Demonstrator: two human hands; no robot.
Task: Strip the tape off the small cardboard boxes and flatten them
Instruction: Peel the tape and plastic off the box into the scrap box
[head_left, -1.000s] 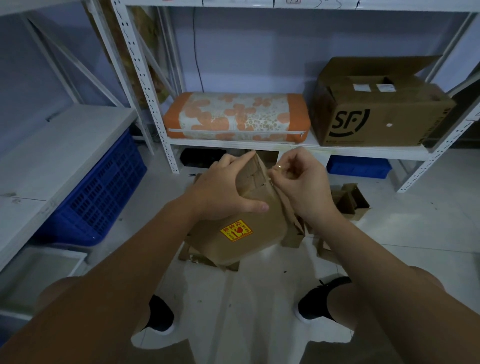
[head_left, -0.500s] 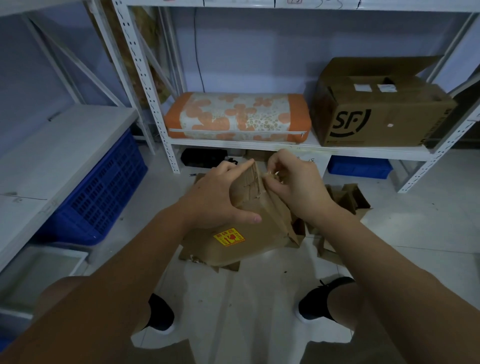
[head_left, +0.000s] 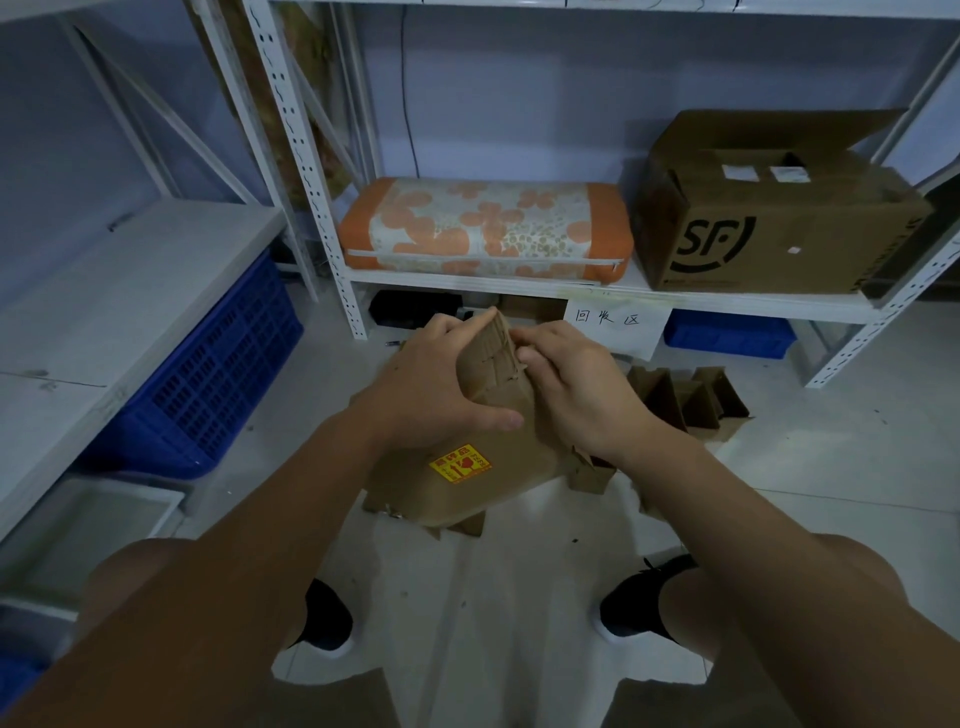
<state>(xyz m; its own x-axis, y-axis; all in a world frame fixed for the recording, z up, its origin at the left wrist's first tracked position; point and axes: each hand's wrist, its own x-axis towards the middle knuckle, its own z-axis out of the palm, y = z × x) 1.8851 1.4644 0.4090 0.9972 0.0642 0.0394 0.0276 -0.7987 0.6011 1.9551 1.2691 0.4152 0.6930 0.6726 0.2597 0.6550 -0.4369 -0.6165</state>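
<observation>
We hold the small box up between our knees and pick at its top edge

The white shelving frames us, with flattened cardboard pieces on the floor beside it; we keep the small cardboard box raised in front of us, probably so the seam faces us; our left hand curls round its side, thumb pressed across the face; our right hand pinches at the top edge, though we cannot make out the tape itself.
</observation>
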